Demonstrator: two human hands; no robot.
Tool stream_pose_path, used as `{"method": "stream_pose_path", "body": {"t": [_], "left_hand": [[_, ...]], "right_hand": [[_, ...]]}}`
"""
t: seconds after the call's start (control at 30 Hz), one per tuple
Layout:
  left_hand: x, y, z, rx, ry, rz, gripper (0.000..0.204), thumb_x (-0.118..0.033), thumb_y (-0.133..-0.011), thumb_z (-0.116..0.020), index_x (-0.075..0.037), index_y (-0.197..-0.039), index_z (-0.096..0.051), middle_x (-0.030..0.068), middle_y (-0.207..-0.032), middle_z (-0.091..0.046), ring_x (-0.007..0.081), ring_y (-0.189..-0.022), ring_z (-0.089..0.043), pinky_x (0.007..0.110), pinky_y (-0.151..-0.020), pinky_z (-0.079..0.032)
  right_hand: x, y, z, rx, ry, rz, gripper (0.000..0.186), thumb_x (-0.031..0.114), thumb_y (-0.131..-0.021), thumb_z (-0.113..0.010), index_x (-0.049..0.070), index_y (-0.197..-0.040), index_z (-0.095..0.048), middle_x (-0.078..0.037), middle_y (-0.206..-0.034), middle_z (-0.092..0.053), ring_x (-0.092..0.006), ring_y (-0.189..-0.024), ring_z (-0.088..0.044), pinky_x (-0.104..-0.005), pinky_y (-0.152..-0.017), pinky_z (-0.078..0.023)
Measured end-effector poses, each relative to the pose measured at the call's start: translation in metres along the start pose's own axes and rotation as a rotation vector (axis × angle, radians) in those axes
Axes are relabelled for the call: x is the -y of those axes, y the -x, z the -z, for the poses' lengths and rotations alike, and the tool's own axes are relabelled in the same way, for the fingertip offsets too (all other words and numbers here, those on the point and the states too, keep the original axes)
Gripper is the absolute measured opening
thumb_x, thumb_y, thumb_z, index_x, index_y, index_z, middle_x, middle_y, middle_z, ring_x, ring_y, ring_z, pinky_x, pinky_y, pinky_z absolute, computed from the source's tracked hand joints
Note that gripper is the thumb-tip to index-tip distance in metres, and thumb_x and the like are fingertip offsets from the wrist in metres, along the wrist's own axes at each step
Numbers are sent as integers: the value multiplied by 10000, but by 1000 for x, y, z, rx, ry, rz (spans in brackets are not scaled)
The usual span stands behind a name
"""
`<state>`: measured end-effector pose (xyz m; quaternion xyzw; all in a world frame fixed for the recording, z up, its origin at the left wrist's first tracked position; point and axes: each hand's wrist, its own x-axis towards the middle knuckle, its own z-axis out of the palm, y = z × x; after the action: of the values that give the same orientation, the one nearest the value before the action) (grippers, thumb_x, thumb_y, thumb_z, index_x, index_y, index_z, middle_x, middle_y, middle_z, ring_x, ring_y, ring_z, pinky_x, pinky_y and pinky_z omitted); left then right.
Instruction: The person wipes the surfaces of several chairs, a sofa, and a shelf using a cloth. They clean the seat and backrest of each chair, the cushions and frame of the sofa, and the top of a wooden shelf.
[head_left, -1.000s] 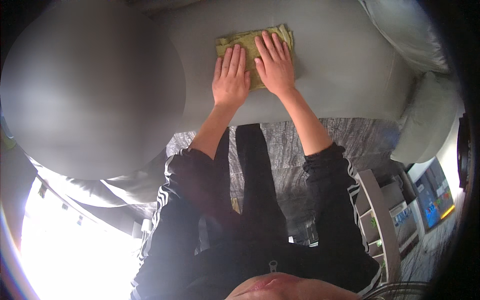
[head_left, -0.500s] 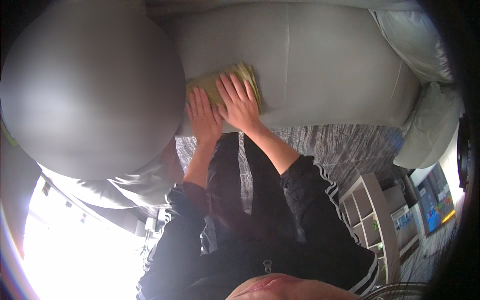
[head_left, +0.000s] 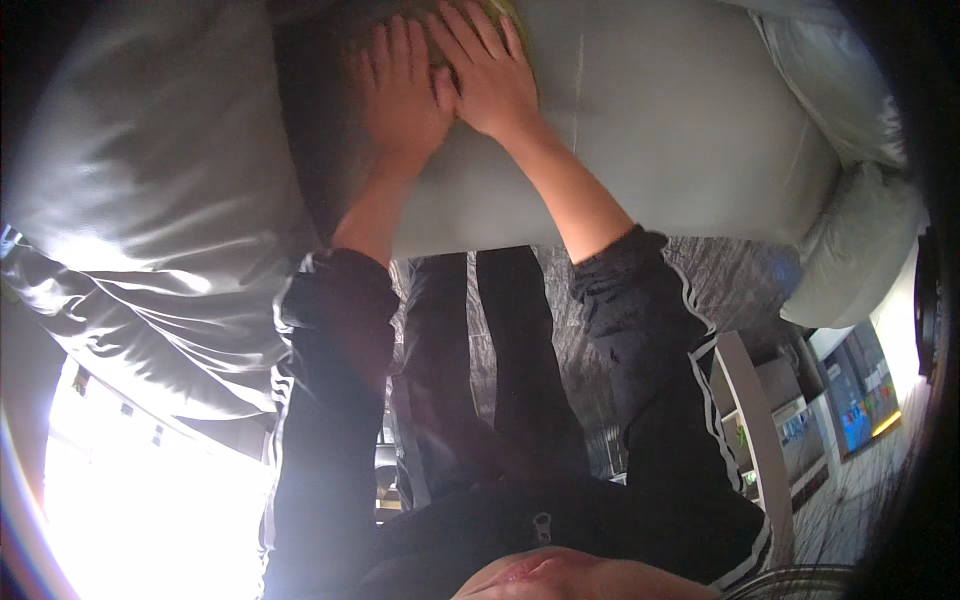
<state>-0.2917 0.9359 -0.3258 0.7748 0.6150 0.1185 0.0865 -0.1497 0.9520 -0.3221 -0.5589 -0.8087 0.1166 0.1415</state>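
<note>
Both my hands rest flat and side by side on the far part of a grey sofa seat (head_left: 670,140). Under them lies a folded yellow-green cloth (head_left: 518,14), mostly covered, with an edge showing beside the right fingertips. My left hand (head_left: 405,105) has its fingers stretched out over the cloth's dim left part. My right hand (head_left: 490,85) presses down with fingers slightly spread, and the two thumbs nearly meet. Neither hand wraps around anything.
A puffy grey armrest (head_left: 150,130) rises on the left, and another grey padded part (head_left: 850,250) bounds the seat on the right. Dark patterned floor (head_left: 720,275) shows below the seat's front edge. A pale shelf unit (head_left: 752,430) stands lower right, a bright window (head_left: 150,490) lower left.
Both hands have slid forward, away from me, across the seat with the cloth under them. A blurred grey round patch at the left is gone, showing the armrest.
</note>
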Motion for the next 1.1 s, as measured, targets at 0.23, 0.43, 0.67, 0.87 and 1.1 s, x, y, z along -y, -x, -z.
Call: {"method": "stream_pose_path", "body": {"t": [0.23, 0.43, 0.67, 0.87, 1.1], "left_hand": [[-56, 84, 12, 281, 91, 30, 721, -362, -928, -428, -21, -1551, -301, 177, -1623, -269, 366, -1507, -227, 566, -1205, -182], [-93, 157, 19, 448, 134, -13, 770, -374, -908, -493, -41, -1565, -272, 156, -1642, -231, 344, -1515, -216, 558, -1211, -182], [-105, 171, 6, 406, 112, -50, 734, -385, -931, -535, -78, -1562, -320, 119, -1634, -275, 305, -1509, -248, 533, -1194, -234], [-112, 36, -26, 248, 20, 13, 705, -433, -974, -424, -60, -1561, -307, 146, -1639, -254, 324, -1513, -234, 545, -1202, -217], [-154, -105, -47, -24, -56, -27, 657, -413, -1022, -355, -38, -1557, -283, 169, -1612, -287, 360, -1484, -265, 534, -1209, -202]], "right_hand": [[21, 110, 24, 177, -51, -218, 673, 375, -906, -538, 130, -1521, -418, -69, -1603, -354, -308, -1480, -304, -528, -1208, -204], [39, 205, 26, 214, -55, -320, 681, 411, -920, -539, 108, -1515, -407, -93, -1608, -333, -342, -1491, -272, -564, -1197, -205], [8, 222, 20, 247, -46, -255, 715, 495, -898, -577, 117, -1491, -447, -90, -1590, -365, -342, -1471, -309, -570, -1191, -212], [-78, 100, 37, 240, 59, -144, 741, 464, -901, -580, 204, -1559, -359, 7, -1630, -305, -237, -1496, -271, -478, -1234, -186], [-187, -7, 83, 43, 78, 40, 600, 363, -952, -514, 50, -1463, -478, -86, -1517, -465, -261, -1440, -353, -475, -1242, -178]]}}
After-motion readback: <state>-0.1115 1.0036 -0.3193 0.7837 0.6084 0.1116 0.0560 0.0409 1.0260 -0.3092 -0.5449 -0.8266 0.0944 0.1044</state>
